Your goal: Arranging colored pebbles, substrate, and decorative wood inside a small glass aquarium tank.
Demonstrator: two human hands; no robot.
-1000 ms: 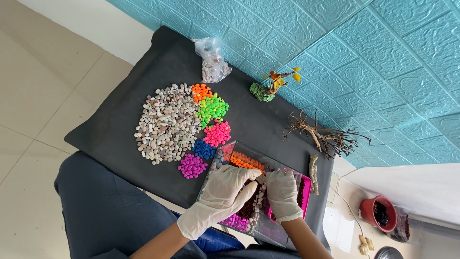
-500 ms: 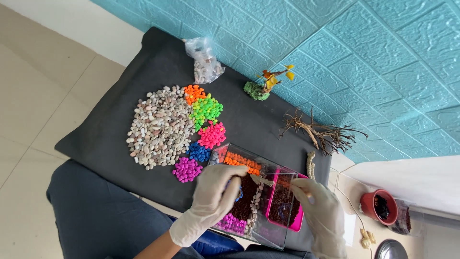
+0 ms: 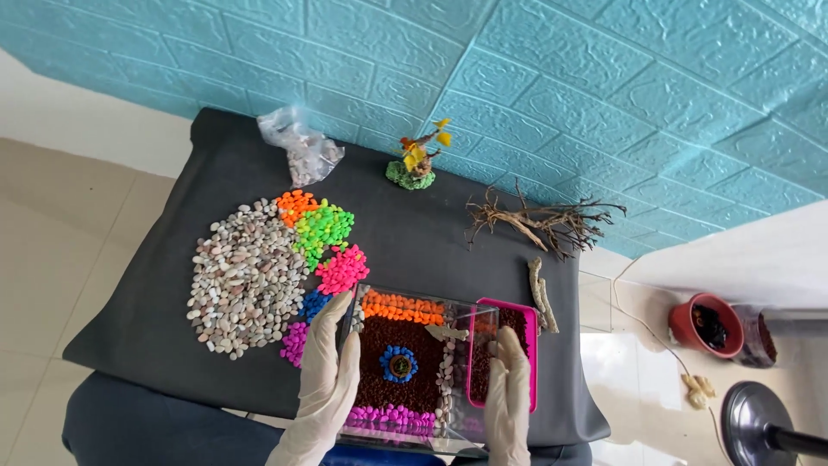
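now both gloved hands flank the clear glass tank (image 3: 414, 371) at the near edge of the black desk (image 3: 431, 233). the left hand (image 3: 332, 371) lies flat against the tank's left wall, the right hand (image 3: 509, 388) against its right, each grip open-palmed and pressing the glass rather than closed around anything. left of the tank sit coloured pebbles (image 3: 323, 233) and pale stones (image 3: 246, 276). even pressure from both sides, judged from this, would keep the gravel layers undisturbed.
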